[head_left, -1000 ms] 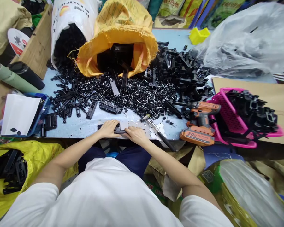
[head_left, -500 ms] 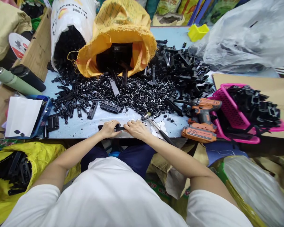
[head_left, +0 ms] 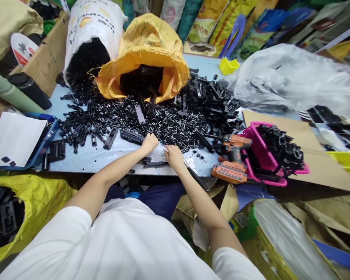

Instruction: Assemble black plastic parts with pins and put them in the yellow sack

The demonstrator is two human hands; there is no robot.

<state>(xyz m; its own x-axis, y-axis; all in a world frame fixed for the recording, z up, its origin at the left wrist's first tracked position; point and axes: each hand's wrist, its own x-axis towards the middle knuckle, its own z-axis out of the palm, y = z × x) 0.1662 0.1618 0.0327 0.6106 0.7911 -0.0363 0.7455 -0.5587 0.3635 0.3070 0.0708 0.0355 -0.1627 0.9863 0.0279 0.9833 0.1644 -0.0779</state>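
left hand (head_left: 149, 142): fingers curled in pin heap (head_left: 169, 120), hold unclear | right hand (head_left: 172, 155): on black strip (head_left: 154, 163), tabletop front edge, grip hidden | pink basket (head_left: 257, 144) part-filled, heap large

Drill (head_left: 232, 160) between parts pile (head_left: 166, 122) and basket (head_left: 254, 143)
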